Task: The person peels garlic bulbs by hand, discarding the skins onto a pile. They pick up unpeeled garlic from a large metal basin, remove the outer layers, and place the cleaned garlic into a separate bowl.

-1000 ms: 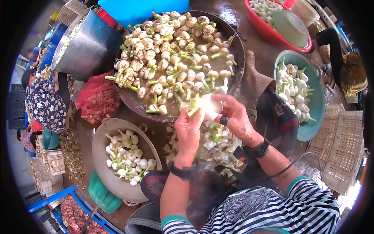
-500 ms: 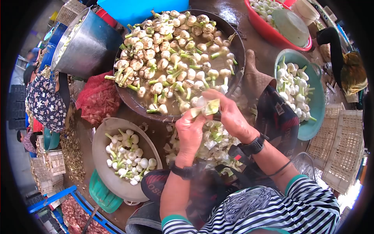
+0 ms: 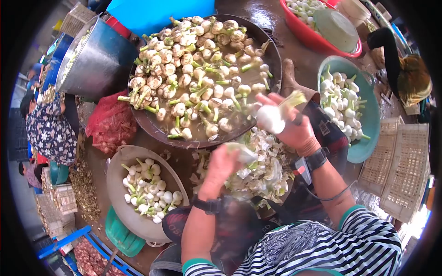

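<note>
Bulb (image 3: 270,120), head view: grasped by the right hand (image 3: 298,132) near the basin (image 3: 192,144) rim. Loose skin (image 3: 246,153) is pinched by the left hand (image 3: 221,165), blurred. Bulb judged light, firm, damp-slick, easily bruised; best held round its body.

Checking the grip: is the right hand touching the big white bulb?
Touching: the head view shows the big white bulb lying against the right hand, without a gap.

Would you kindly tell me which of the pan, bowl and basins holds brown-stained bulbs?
The wide dark pan at top centre: many bulbs carry brown stains, whereas the grey bowl, teal basin and red basin hold white ones.
</note>
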A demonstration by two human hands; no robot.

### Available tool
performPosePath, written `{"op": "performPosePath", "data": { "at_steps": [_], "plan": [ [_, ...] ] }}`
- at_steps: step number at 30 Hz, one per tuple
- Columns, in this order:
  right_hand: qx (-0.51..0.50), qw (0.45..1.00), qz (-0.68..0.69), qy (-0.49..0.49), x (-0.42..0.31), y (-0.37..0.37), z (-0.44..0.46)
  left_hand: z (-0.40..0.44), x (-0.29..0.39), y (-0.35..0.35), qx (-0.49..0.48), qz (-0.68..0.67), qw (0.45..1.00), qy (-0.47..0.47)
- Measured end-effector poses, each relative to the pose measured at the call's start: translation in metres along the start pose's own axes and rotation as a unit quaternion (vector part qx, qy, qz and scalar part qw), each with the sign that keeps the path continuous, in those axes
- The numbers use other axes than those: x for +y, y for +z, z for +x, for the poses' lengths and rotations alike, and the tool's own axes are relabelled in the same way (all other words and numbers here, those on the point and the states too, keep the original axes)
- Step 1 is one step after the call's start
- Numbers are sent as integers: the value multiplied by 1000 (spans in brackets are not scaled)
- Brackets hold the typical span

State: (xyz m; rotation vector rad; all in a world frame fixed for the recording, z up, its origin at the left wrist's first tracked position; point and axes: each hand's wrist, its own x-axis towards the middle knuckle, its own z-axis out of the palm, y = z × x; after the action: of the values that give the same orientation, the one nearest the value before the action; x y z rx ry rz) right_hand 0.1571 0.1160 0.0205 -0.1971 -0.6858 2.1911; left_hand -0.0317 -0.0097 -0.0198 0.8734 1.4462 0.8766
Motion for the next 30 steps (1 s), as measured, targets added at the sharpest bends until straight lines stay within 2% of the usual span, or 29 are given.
{"op": "performPosePath", "data": {
  "at_steps": [1,2,3,4,6,7,10,11,14,16,18,20,21,22,24,26,30],
  "plan": [
    [20,996,-74,40,-3,7,-5,-1,4,11,-31,43,995,-83],
    [17,992,-120,38,-2,6,-7,-7,24,23,-59,84,981,-166],
    [13,986,-165,36,-1,6,-10,-10,27,24,-58,69,988,-122],
    [-23,974,-224,32,-1,10,-11,-12,34,25,-50,-34,996,-64],
    [-20,985,-158,59,5,11,-10,-12,50,23,-26,-234,970,55],
    [-19,989,-127,72,8,12,-10,-10,53,19,-15,-254,964,79],
    [-49,958,-283,6,9,17,-7,-5,46,16,-32,-297,951,78],
    [-27,947,-318,27,8,21,-6,-4,44,17,-13,-310,948,74],
    [46,903,-417,92,7,33,-9,-2,43,20,41,-256,958,120],
    [32,930,-365,29,16,21,-13,-1,42,25,91,-187,969,135],
    [114,915,-375,97,23,33,-9,-5,43,27,145,-82,974,152],
    [97,927,-359,56,34,26,-11,-7,50,29,194,58,964,174],
    [74,924,-375,27,38,20,-12,-7,52,32,220,64,958,175],
    [52,919,-391,-3,41,15,-14,-9,55,31,215,64,960,167],
    [76,910,-408,13,41,25,-14,-11,59,27,203,64,965,154],
    [75,938,-339,-6,44,21,-16,-10,55,22,175,57,971,151],
    [114,903,-412,36,40,25,-16,-12,52,16,112,125,975,147]
  ]
}}
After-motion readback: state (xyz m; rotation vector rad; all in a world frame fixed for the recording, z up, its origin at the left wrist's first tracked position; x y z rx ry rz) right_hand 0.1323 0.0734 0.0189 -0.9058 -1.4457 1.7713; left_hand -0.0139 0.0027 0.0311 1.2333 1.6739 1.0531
